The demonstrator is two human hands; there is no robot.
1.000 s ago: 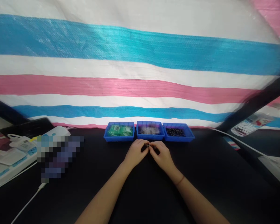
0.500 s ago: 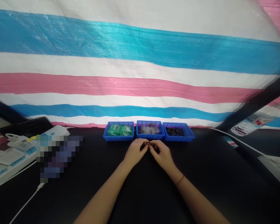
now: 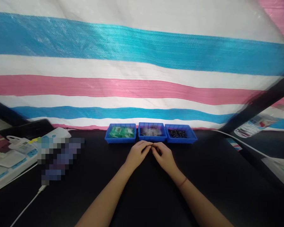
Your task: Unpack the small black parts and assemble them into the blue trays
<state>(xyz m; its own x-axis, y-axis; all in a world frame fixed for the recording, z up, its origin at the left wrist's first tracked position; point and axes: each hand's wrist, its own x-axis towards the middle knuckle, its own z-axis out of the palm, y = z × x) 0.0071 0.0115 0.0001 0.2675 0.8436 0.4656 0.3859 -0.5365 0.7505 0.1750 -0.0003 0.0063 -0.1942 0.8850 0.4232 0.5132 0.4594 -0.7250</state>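
My left hand (image 3: 139, 154) and my right hand (image 3: 164, 156) meet fingertip to fingertip just in front of the middle blue tray (image 3: 152, 138). Both are closed in a pinch. Between the fingertips is a tiny dark piece, mostly covered by the fingers, so its kind does not show. The middle tray contains small clear or whitish pieces (image 3: 152, 130). To its left, a blue tray (image 3: 120, 141) holds green packets (image 3: 121, 131). On its right, another blue tray (image 3: 182, 140) holds many small dark pieces (image 3: 178, 133) that look like screws.
A white power strip (image 3: 54, 136) with plugged-in chargers (image 3: 8, 157) runs along the left, beside a blurred-out object (image 3: 62, 160) with a white cable (image 3: 26, 208). A striped sheet (image 3: 142, 88) hangs behind the black table (image 3: 146, 195). At right are a cable and a plastic bottle (image 3: 253, 126).
My left fingers have straightened slightly and closed over the tiny piece, which shows less now. The trays and both arms stay nearly where they were.
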